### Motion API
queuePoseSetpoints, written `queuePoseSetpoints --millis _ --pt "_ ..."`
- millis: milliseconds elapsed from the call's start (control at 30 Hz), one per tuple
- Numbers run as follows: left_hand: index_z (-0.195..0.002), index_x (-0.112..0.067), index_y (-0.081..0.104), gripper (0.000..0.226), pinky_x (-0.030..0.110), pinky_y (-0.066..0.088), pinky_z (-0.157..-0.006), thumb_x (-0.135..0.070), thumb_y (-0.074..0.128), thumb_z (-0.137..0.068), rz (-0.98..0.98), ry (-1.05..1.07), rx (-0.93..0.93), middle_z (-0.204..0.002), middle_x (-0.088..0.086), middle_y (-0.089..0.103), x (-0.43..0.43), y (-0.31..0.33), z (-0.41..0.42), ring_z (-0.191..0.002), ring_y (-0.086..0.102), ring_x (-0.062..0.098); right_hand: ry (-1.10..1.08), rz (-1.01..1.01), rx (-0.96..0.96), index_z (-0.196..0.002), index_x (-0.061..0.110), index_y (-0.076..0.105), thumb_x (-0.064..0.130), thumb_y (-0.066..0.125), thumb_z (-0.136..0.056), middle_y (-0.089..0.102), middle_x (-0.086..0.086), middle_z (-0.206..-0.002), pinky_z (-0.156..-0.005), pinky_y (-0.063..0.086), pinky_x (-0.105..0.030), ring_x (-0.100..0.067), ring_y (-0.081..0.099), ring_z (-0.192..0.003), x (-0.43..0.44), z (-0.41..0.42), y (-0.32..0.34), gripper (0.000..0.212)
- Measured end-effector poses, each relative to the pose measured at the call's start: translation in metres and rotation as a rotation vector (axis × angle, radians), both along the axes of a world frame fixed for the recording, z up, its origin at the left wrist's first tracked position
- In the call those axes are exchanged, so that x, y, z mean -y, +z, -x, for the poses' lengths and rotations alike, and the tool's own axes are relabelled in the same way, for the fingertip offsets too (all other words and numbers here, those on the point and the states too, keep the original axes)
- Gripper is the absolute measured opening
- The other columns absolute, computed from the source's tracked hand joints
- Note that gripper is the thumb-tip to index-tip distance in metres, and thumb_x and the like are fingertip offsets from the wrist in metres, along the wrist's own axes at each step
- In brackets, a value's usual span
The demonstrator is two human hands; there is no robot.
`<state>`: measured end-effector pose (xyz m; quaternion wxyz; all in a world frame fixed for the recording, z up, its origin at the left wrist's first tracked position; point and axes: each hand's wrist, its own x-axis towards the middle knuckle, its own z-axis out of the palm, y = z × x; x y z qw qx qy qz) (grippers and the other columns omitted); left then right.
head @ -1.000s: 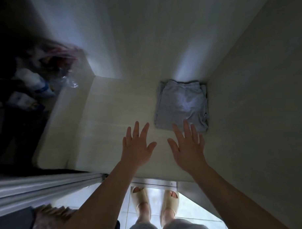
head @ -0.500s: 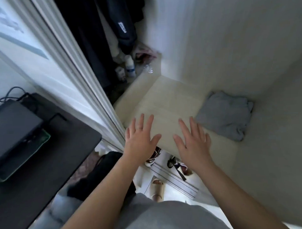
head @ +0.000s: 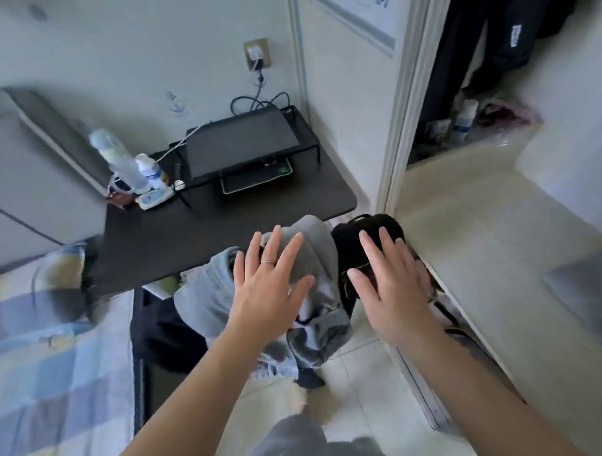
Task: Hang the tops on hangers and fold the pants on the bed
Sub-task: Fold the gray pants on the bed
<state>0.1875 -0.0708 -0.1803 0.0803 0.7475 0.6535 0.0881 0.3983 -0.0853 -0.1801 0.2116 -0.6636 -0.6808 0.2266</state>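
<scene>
My left hand (head: 266, 287) and my right hand (head: 390, 282) hover side by side in mid-air with fingers spread and straight, holding nothing. Below them a pile of grey clothing (head: 316, 326) is draped over something beside the dark desk (head: 177, 239), with a black bag (head: 353, 239) next to it. The bed (head: 41, 356) with its blue and yellow checked cover lies at the lower left. Dark tops (head: 511, 26) hang inside the open wardrobe at the upper right. The folded grey pants on the wardrobe shelf are out of view.
The desk carries a black monitor stand (head: 238, 144), cables, bottles (head: 126, 162) and a power strip. The wardrobe's sliding door frame (head: 401, 122) stands right of the desk, and its pale shelf (head: 480, 228) stretches to the right. Pale tiled floor (head: 353, 389) shows below my hands.
My view has swung left, away from the wardrobe shelf and the folded grey pants, toward the desk and the bed. Both hands stayed spread and empty and drew back from the shelf.
</scene>
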Motion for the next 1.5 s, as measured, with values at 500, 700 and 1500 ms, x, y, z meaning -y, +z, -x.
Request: queuePoseSetpoints --millis 500,700,1500 --pt "-0.155 -0.05 -0.002 0.066 0.05 -0.008 -0.123 -0.065 0.03 -0.099 0.015 0.719 0.058 -0.168 -0.011 -0.009 0.189 -0.013 0.335 -0.154 -0.016 0.021 0.776 -0.068 0.113 -0.157 0.044 0.011 0.061 0.027 -0.099 0.001 0.008 -0.168 -0.121 0.003 -0.051 -0.019 -0.003 -0.154 0.061 0.371 0.005 0.062" --pt "-0.156 -0.049 -0.005 0.068 0.049 -0.006 -0.123 -0.066 0.029 -0.099 0.064 0.908 0.066 -0.168 -0.01 -0.011 0.278 -0.033 0.471 -0.154 -0.017 0.021 1.006 -0.057 0.173 -0.156 0.046 0.001 0.07 0.005 -0.094 -0.005 0.01 -0.168 -0.122 0.004 -0.054 -0.018 -0.008 -0.154 0.109 0.532 -0.016 0.067" --pt "-0.158 -0.044 0.008 0.065 0.048 0.008 -0.124 -0.059 0.037 -0.102 0.181 1.497 0.347 -0.169 -0.007 0.004 0.317 -0.092 0.707 -0.156 -0.002 0.022 1.564 0.081 0.331 -0.154 0.049 -0.006 0.063 0.02 -0.099 -0.012 0.014 -0.166 -0.122 -0.005 -0.052 -0.014 -0.015 -0.152 0.073 0.878 -0.071 0.062"
